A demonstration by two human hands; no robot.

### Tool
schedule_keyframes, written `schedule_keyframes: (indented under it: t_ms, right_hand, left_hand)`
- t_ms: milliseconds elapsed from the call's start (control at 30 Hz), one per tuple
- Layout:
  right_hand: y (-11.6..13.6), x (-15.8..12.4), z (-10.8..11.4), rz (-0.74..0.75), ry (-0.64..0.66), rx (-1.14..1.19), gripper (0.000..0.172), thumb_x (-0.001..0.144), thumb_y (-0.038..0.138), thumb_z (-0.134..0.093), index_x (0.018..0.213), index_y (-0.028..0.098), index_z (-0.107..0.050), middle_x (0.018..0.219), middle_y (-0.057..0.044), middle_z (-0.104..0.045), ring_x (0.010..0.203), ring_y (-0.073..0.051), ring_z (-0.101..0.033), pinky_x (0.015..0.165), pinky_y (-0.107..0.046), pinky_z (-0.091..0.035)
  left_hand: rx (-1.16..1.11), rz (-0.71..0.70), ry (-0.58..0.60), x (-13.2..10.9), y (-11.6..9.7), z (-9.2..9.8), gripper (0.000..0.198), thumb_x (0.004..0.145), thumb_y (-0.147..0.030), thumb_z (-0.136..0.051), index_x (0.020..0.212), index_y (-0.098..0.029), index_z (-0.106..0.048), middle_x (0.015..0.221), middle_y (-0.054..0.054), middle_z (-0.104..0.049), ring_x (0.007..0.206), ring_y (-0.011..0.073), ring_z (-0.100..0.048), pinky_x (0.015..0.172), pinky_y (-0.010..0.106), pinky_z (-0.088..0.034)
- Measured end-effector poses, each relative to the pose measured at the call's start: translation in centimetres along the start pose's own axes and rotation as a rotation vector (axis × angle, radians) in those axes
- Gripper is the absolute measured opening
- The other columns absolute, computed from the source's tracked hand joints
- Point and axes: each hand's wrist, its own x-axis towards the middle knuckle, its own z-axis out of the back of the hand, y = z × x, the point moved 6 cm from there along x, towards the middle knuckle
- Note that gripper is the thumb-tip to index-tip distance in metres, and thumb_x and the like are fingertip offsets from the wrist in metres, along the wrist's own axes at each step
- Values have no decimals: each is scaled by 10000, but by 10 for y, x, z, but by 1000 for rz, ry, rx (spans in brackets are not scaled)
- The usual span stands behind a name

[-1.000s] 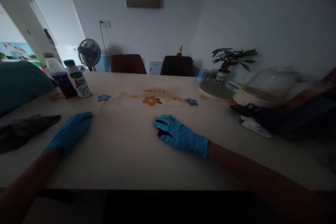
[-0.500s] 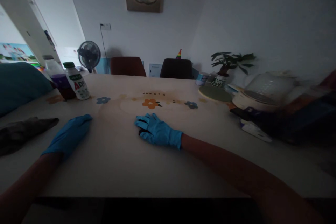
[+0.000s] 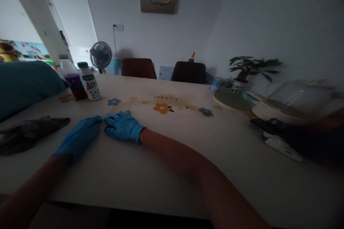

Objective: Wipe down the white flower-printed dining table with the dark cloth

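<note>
Both my hands wear blue gloves and rest on the white table (image 3: 129, 171). My left hand (image 3: 80, 136) lies palm down, its fingers stretched forward and close together. Just to its right, my right hand (image 3: 123, 126) is laid flat with the fingers apart, their tips almost at the left hand's fingertips. Small dark patches show between and below the right fingers; what they are I cannot make out. A crumpled dark grey cloth (image 3: 32, 132) lies left of my left hand, not touching it. Printed flowers, an orange one (image 3: 162, 108) among them, mark the tabletop ahead.
At the back left stand a white bottle with a green cap (image 3: 90, 82) and a bottle of dark liquid (image 3: 76, 86). On the right are a round green mat (image 3: 232, 101), a potted plant (image 3: 239, 78), a can (image 3: 217, 84) and a domed clear cover (image 3: 295, 98). Chairs (image 3: 138, 68) stand beyond.
My right hand has slid left across the tabletop, up close to my left hand. The left hand stays in about the same place on the table. The view has turned a little left.
</note>
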Motion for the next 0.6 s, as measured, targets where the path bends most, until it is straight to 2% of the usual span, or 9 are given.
schedule_keyframes:
  t_ms: [133, 300, 467, 600]
  right_hand:
    - [9, 25, -9, 5, -15, -12, 611, 1103, 459, -790, 1689, 325, -680, 1874, -76, -549, 1639, -462, -567, 1321, -764, -425]
    - [11, 22, -10, 36, -56, -7, 586, 1113, 434, -776, 1671, 287, -675, 1855, -85, -573, 1617, -433, -590, 1362, -721, -383]
    - [1, -11, -3, 66, -76, -50, 542, 1136, 465, -765, 1635, 259, -710, 1814, -120, -616, 1581, -408, -646, 1375, -671, -422]
    - [-16, -65, 8, 43, -87, -60, 554, 1193, 533, -664, 1669, 253, -693, 1823, -137, -602, 1604, -405, -629, 1399, -700, -394]
  left_hand:
    - [-31, -57, 71, 3, -8, 1, 647, 1056, -424, -425, 1491, -153, -821, 1632, 134, -757, 1509, 346, -721, 1411, 513, -469]
    - [-29, -46, 67, 1, -9, 4, 637, 1045, -446, -420, 1444, -183, -840, 1611, 117, -773, 1493, 349, -735, 1398, 490, -486]
    - [4, 42, 28, 0, 4, 3, 737, 1047, -343, -380, 1649, -62, -700, 1750, 162, -657, 1653, 343, -613, 1482, 504, -357]
    - [29, 23, 41, 0, 8, 0, 747, 1057, -347, -370, 1665, -48, -684, 1782, 162, -624, 1674, 352, -589, 1490, 511, -341]
